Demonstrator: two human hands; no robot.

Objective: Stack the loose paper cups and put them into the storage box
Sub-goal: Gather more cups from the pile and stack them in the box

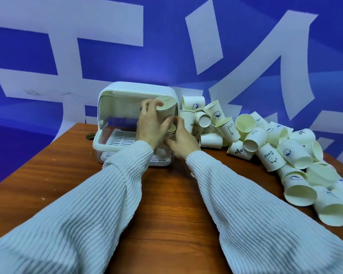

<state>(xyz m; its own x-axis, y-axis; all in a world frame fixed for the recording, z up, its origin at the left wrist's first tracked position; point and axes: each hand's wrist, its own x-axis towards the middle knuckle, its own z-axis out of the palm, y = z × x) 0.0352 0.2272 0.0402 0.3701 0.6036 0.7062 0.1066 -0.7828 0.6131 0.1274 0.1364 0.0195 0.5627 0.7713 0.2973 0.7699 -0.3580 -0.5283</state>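
Head view looks down on a blue backdrop (265,56) with large white strokes, hanging behind the whole scene. Below it a brown wooden tabletop (166,194) fills the lower part of the frame, its left edge running diagonally away from the camera.

Two arms in white ribbed sleeves (87,204) reach from the near edge toward the far middle of the tabletop. At the far edge, left of centre, stands the white storage box (115,107), its curved lid raised and its front open, showing a slatted white tray (121,138) inside.

Along the far edge and down the right side of the tabletop spreads a heap of loose paper cups (265,147), most lying on their sides, some printed with small drawings and words; the pile starts just beside the box and reaches the near right corner.

At the box's open front, on its right side, the left hand (150,125) wraps its fingers around the upper part of a stack of nested cups (167,113), held tilted with the open mouth facing up and away. The right hand (179,141) closes its fingers on the lower end of the same stack, where several rolled rims show between the two hands.
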